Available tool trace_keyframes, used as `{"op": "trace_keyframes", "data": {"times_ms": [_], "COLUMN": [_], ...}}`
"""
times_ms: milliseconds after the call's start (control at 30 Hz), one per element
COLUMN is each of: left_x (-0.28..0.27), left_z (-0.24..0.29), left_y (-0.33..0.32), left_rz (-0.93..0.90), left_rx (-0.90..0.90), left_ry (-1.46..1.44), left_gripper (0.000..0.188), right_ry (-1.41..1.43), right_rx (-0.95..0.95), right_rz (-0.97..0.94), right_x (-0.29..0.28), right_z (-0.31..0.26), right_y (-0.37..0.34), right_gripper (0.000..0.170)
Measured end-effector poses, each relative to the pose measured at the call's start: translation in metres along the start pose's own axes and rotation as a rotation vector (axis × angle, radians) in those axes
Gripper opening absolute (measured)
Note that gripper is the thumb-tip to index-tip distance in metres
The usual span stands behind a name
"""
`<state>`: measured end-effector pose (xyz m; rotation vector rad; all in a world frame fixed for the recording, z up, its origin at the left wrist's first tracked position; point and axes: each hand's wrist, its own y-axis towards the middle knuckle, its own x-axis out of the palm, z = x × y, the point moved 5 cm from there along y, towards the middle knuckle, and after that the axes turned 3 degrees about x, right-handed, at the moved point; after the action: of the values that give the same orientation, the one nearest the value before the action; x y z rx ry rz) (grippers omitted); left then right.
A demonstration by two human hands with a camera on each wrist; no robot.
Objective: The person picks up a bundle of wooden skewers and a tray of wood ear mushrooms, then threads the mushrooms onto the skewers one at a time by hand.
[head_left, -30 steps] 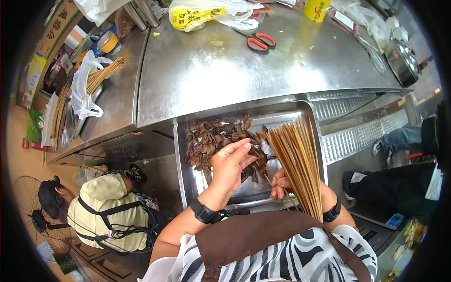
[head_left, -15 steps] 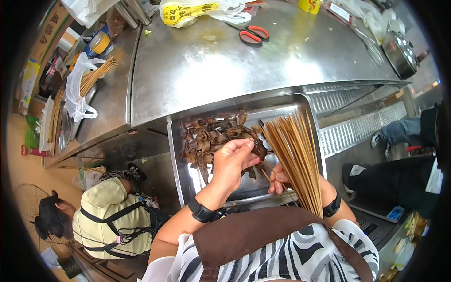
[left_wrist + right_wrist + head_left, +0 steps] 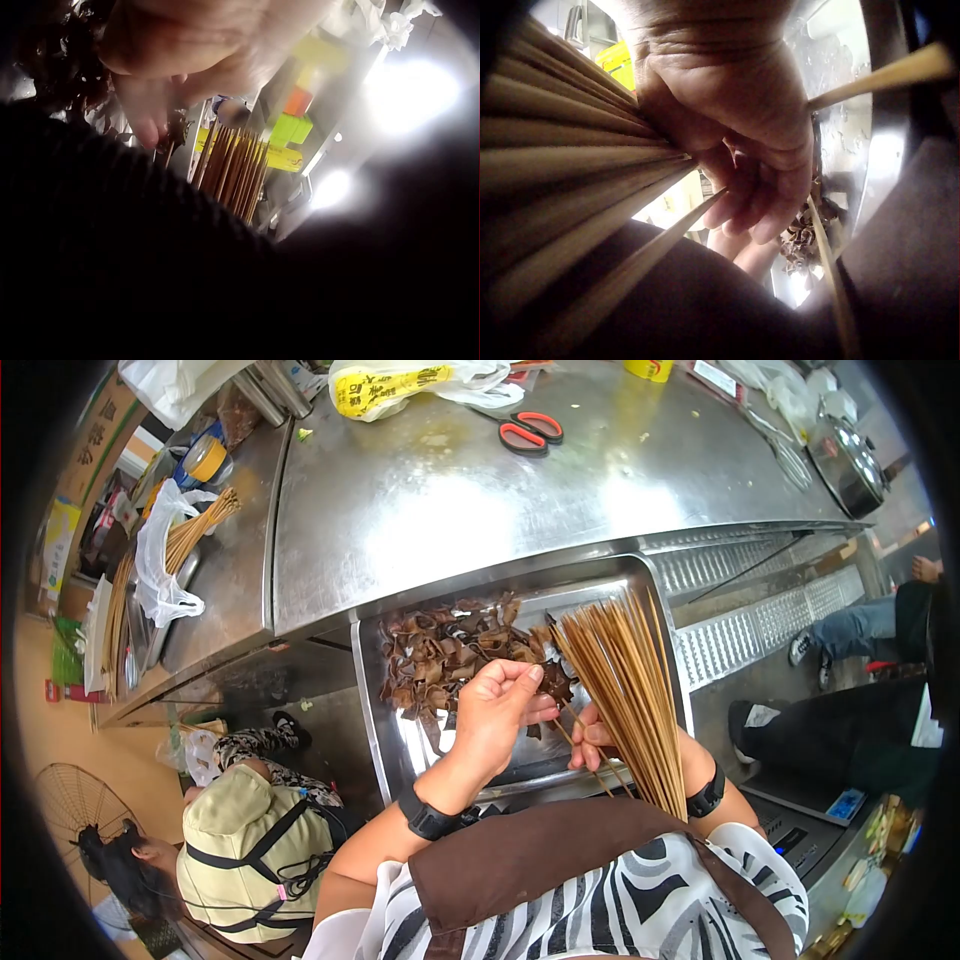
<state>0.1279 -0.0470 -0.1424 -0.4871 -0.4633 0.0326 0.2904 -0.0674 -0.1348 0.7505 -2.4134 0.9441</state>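
My left hand [image 3: 492, 710] pinches a dark fungus piece [image 3: 558, 682]; my right hand [image 3: 591, 738] grips the skewer bundle [image 3: 622, 695].
Mid-frame in the head view, the piece sits just beside the bundle, over the tray [image 3: 370, 710], whose left part holds the fungus heap [image 3: 430, 665]. Only the left wrist view shows a green block [image 3: 291, 129] behind the skewer points; only the right wrist view shows a skewer end [image 3: 892, 79] crossing upper right.

Red/blk scissors [image 3: 528, 432] on steel tbl [image 3: 350, 560], yel-print bag [image 3: 395, 390] nearby, pot [image 3: 848, 472] far R, fan [image 3: 82, 800] low L
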Motion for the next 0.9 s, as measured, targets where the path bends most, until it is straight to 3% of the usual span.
{"op": "trace_keyframes", "data": {"times_ms": [300,567,833,900], "left_x": [0.007,0.006,0.004,0.005], "left_z": [-0.002,-0.003,-0.007,-0.009], "left_y": [-0.003,-0.003,0.006,0.008], "left_rz": [-0.129,-0.13,-0.145,-0.174], "left_rx": [0.008,-0.013,-0.063,-0.052], "left_ry": [-0.01,0.021,0.019,0.059], "left_gripper": [0.023,0.021,0.022,0.024], "right_ry": [0.027,0.032,-0.209,-0.305], "right_rx": [-0.001,-0.003,-0.09,-0.056], "right_rz": [-0.008,0.004,0.209,0.158], "right_x": [0.001,0.004,-0.006,-0.009], "right_z": [0.0,-0.004,-0.02,-0.022], "right_y": [0.0,0.001,-0.009,-0.012], "right_gripper": [0.02,0.019,0.014,0.017]}}
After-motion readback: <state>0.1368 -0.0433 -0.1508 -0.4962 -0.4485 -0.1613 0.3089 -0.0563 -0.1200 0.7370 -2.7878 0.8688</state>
